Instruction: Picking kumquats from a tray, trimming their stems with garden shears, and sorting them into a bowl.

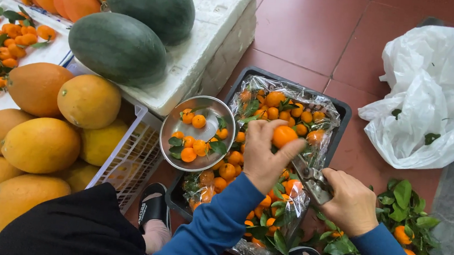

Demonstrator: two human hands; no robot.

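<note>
Pinching a small orange tangerine [283, 136] between thumb and fingertips, the left hand [264, 158] lifts the fruit just above the fruit heap, its grip pressed together on the skin. Just beside it, the right hand [351, 203] has its grip wrapped tight around the handles of metal snips [312, 181], whose tip points up toward the underside of the held tangerine, near where a stem would sit. Whether the blades touch the fruit cannot be told.

To do this trimming well, I judge that the fruit should be turned so the stem faces the blades, and the cut kept close to the stem end without nicking the peel; the pinching fingers should stay clear of the tip.

Beneath both hands lies a black tray [343, 111] lined with clear plastic and heaped with more small tangerines [285, 111], many with green leaves attached. To the left of the left hand, touching the tray's edge, a round metal bowl [176, 122] holds a few tangerines and leaves. Behind the right hand, cut leaves [409, 204] lie on the red tiled floor [310, 26], and beyond them a white plastic bag [429, 95]. Farther left, well apart from the hands, sit large yellow pomelos [41, 144], two dark green watermelons [119, 48] on a white foam box [213, 29].
</note>
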